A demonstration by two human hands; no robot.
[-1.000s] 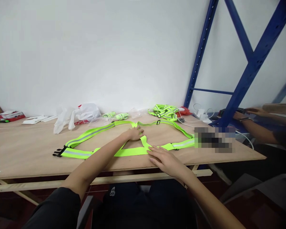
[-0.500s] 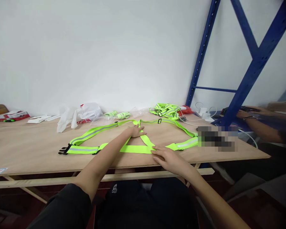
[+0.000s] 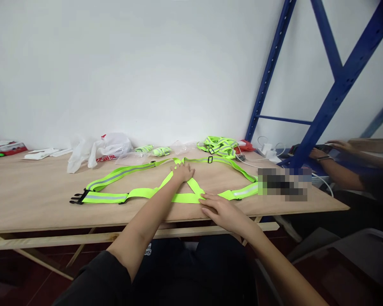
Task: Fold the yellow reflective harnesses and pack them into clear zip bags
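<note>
A neon-yellow reflective vest made of elastic straps (image 3: 137,194) lies spread out on the wooden table, with a black side-release buckle (image 3: 79,197) at its left end. My left hand (image 3: 183,172) lies on the crossing straps in the middle, its fingers stretched over them. Close to the table's front edge, my right hand (image 3: 219,208) rests its extended fingertips on the waist strap where a diagonal strap meets it. A black slider (image 3: 210,160) sits on the far shoulder strap. The right end of the vest is hidden by a blurred patch.
Behind the vest lie a heap of similar vests (image 3: 221,146), rolled vests (image 3: 161,151) in clear plastic and a white plastic bag (image 3: 115,144). White cables (image 3: 255,161) run near a blue metal rack (image 3: 322,104). At right, a co-worker's arm (image 3: 341,170) is at another bench.
My left hand has shifted slightly, its fingers now pointing more forward along the crossing straps. My right hand stays on the waist strap. The view has turned a little to the right.
</note>
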